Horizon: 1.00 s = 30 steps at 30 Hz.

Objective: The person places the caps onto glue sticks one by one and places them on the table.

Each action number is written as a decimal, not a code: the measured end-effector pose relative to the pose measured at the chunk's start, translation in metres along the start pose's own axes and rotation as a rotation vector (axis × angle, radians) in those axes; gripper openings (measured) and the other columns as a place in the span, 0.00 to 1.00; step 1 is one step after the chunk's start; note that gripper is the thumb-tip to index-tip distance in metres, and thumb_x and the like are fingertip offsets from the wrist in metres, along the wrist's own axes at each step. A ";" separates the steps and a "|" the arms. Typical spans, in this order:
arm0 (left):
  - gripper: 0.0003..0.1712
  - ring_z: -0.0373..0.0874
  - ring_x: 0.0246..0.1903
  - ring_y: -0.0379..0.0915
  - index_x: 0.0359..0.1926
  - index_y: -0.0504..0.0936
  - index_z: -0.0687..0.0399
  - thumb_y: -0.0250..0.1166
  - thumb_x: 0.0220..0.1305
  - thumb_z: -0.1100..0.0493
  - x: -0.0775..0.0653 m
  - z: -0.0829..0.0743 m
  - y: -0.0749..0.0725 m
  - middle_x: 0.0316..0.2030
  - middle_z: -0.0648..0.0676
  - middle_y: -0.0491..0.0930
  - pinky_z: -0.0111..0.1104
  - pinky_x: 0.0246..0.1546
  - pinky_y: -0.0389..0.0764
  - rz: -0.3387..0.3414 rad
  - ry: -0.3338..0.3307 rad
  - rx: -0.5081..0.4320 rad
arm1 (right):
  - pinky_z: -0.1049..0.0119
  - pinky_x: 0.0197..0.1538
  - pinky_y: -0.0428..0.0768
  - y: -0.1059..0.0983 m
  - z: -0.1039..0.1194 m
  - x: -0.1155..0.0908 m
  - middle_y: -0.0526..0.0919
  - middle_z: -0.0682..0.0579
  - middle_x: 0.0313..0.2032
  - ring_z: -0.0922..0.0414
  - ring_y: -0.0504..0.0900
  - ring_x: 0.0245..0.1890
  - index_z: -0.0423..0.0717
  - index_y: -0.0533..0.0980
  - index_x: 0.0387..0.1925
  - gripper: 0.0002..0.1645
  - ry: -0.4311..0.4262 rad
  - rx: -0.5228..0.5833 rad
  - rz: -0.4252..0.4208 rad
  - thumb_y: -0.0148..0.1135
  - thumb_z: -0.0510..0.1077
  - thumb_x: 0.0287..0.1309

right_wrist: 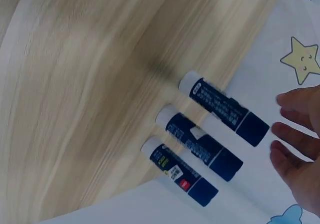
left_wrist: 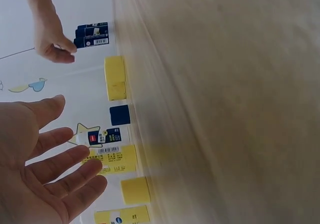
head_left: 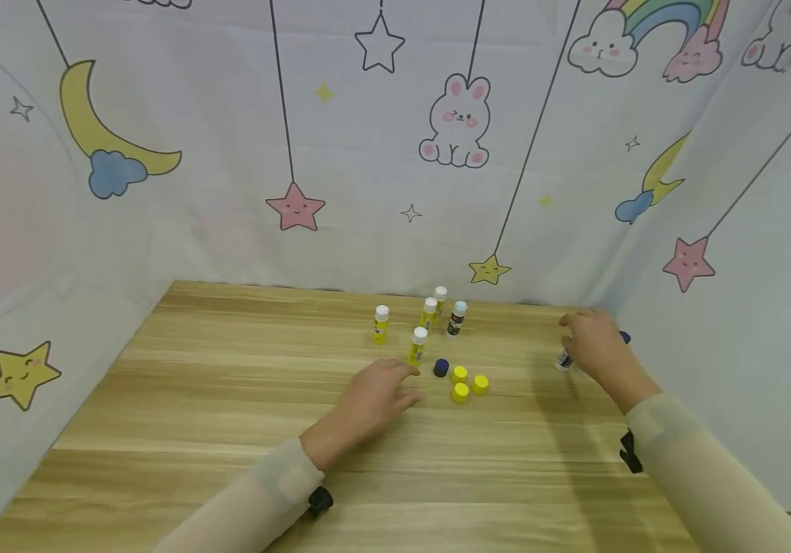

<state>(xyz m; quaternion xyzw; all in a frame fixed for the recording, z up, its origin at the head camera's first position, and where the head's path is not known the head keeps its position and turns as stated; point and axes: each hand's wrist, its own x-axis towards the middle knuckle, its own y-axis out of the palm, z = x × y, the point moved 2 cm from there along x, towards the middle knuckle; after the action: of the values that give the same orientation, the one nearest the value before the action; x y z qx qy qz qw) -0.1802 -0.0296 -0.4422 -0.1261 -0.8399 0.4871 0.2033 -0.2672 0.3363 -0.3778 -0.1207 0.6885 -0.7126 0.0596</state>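
My left hand [head_left: 376, 395] hovers over the table, fingers spread and holding nothing, close to a yellow glue stick [head_left: 418, 347] with a white top. At the far right, my right hand [head_left: 596, 346] is beside three capped navy glue sticks, partly hiding them in the head view. The right wrist view shows them upright in a row: one nearest the fingertips [right_wrist: 282, 134], a middle navy glue stick [right_wrist: 197, 140] and a farther navy glue stick [right_wrist: 177, 170]. A gap lies between those fingers and the nearest stick's cap [right_wrist: 252, 130].
Behind the left hand stand more yellow glue sticks [head_left: 381, 326] and one navy glue stick [head_left: 456, 319], all without caps. Several loose yellow caps [head_left: 461, 393] and a navy cap [head_left: 441, 368] lie between the hands. A patterned curtain [head_left: 340, 253] borders the wooden table [head_left: 230, 369].
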 end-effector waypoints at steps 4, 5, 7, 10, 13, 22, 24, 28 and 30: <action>0.21 0.47 0.57 0.78 0.57 0.83 0.49 0.69 0.67 0.47 0.002 -0.004 0.003 0.55 0.51 0.84 0.42 0.59 0.79 0.010 0.008 0.004 | 0.34 0.63 0.71 0.009 0.016 0.004 0.80 0.31 0.56 0.31 0.73 0.60 0.35 0.79 0.56 0.19 -0.033 0.030 -0.053 0.62 0.41 0.68; 0.21 0.47 0.57 0.79 0.57 0.83 0.49 0.69 0.67 0.46 0.003 -0.005 0.004 0.55 0.51 0.84 0.42 0.59 0.79 0.011 0.009 0.008 | 0.34 0.62 0.72 0.013 0.021 0.005 0.80 0.32 0.56 0.32 0.73 0.60 0.35 0.79 0.56 0.19 -0.048 0.048 -0.061 0.62 0.42 0.69; 0.21 0.47 0.57 0.79 0.57 0.83 0.49 0.69 0.68 0.46 0.004 -0.007 0.006 0.55 0.50 0.84 0.42 0.59 0.79 0.016 0.013 0.015 | 0.36 0.61 0.73 0.020 0.032 0.007 0.81 0.33 0.56 0.33 0.74 0.59 0.36 0.79 0.57 0.20 -0.081 0.085 -0.070 0.63 0.43 0.68; 0.22 0.47 0.57 0.78 0.58 0.83 0.49 0.68 0.69 0.46 0.005 -0.010 0.008 0.55 0.51 0.84 0.42 0.60 0.79 0.026 0.022 0.011 | 0.37 0.61 0.74 0.033 0.044 0.011 0.82 0.35 0.55 0.35 0.75 0.59 0.38 0.80 0.57 0.20 -0.102 0.119 -0.069 0.65 0.44 0.68; 0.22 0.48 0.58 0.78 0.59 0.82 0.50 0.67 0.69 0.46 0.005 -0.013 0.009 0.55 0.51 0.84 0.42 0.60 0.79 0.036 0.023 0.001 | 0.38 0.62 0.74 0.043 0.051 0.014 0.81 0.36 0.56 0.35 0.75 0.59 0.38 0.80 0.57 0.21 -0.087 0.152 -0.068 0.66 0.45 0.67; 0.22 0.47 0.58 0.78 0.59 0.82 0.50 0.67 0.69 0.46 0.002 -0.017 0.010 0.56 0.50 0.83 0.41 0.59 0.79 0.028 0.014 -0.021 | 0.40 0.58 0.78 0.057 0.060 0.023 0.83 0.37 0.56 0.38 0.81 0.55 0.38 0.79 0.59 0.23 -0.028 0.228 -0.032 0.65 0.46 0.67; 0.22 0.47 0.58 0.78 0.59 0.82 0.50 0.67 0.70 0.46 0.002 -0.017 0.010 0.56 0.50 0.83 0.40 0.59 0.79 0.029 0.013 -0.021 | 0.41 0.55 0.80 0.061 0.061 0.026 0.83 0.36 0.55 0.39 0.82 0.52 0.38 0.78 0.59 0.24 -0.019 0.258 -0.018 0.65 0.47 0.68; 0.23 0.46 0.58 0.78 0.60 0.81 0.50 0.66 0.70 0.45 0.003 -0.018 0.012 0.57 0.50 0.83 0.40 0.59 0.79 0.036 0.008 -0.017 | 0.43 0.53 0.82 0.069 0.065 0.029 0.83 0.36 0.55 0.39 0.83 0.51 0.37 0.78 0.59 0.24 0.005 0.351 -0.024 0.65 0.46 0.67; 0.23 0.46 0.58 0.77 0.60 0.81 0.50 0.66 0.70 0.45 0.003 -0.018 0.012 0.57 0.50 0.83 0.40 0.59 0.79 0.043 0.000 -0.015 | 0.43 0.55 0.81 0.073 0.068 0.030 0.83 0.36 0.55 0.39 0.83 0.52 0.37 0.78 0.59 0.24 0.024 0.433 -0.030 0.66 0.45 0.67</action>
<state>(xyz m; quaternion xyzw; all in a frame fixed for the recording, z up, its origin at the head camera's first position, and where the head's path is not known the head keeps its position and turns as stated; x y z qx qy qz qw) -0.1741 -0.0094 -0.4439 -0.1459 -0.8407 0.4849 0.1917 -0.2852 0.2600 -0.4461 -0.1068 0.5181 -0.8461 0.0655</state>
